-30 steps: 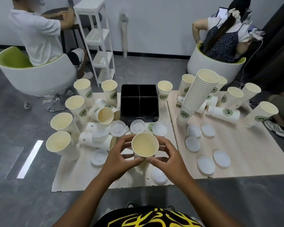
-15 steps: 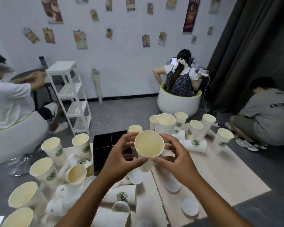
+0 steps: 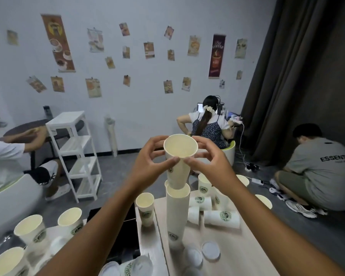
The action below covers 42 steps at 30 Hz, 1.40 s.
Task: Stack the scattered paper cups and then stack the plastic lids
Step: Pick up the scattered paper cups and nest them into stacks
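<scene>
Now: one paper cup (image 3: 180, 162) is held mouth-up, its base just entering the top rim of the tall cup stack (image 3: 177, 214) directly below. Cup axis leans slightly off the stack's axis. Left hand (image 3: 147, 166) and right hand (image 3: 209, 162) flank it evenly, fingers (image 3: 172, 160) pinching the wall under the rim. Judgement: straighten, then lower. Stack stands on the right desk (image 3: 237, 253), among loose cups.

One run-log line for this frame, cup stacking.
phase: stacking cups | hands: left hand and right hand hold paper cup | position: base at mouth of tall cup stack | lids: unstacked
</scene>
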Available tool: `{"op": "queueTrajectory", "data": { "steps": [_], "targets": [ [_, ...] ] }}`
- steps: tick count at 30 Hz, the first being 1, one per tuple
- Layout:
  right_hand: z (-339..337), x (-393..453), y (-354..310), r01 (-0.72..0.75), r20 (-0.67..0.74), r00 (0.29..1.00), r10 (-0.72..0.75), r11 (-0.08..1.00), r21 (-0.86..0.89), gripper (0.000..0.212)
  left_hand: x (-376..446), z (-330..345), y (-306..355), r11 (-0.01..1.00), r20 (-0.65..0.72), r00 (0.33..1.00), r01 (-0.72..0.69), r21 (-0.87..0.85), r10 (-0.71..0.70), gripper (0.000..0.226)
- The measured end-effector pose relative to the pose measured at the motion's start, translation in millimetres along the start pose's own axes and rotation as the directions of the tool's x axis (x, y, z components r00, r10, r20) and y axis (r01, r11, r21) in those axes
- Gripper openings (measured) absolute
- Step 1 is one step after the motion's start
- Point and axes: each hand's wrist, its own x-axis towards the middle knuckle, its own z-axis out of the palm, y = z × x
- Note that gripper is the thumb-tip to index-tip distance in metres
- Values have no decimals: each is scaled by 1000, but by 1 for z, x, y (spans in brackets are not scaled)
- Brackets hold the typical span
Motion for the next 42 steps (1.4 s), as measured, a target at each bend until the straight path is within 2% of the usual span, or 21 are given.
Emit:
{"op": "queueTrajectory", "data": {
  "steps": [6,10,15,22,30,38,42],
  "targets": [
    [-2,14,52,-90,63,994,89,996,24,69,2,17,-44,990,-26,990,137,-16,-137,67],
    [3,13,90,-139,74,988,137,990,22,62,-4,29,-70,980,-68,978,195,-41,-198,66],
    [9,18,108,-103,78,991,105,994,-27,58,-2,35,-90,973,-91,969,229,-40,-232,78],
    [5,20,126,-89,109,989,98,993,-79,57,-2,43,-107,965,-77,962,259,-51,-262,78],
    [0,7,167,-190,216,950,224,968,-166,80,-15,47,-135,934,15,934,355,47,-356,90],
    [9,1,187,-195,247,944,219,974,-119,58,-31,52,-159,906,12,912,407,118,-411,64],
    [13,-2,196,-187,246,946,209,976,-111,53,-34,51,-164,892,8,902,425,151,-431,61]
  ]
}}
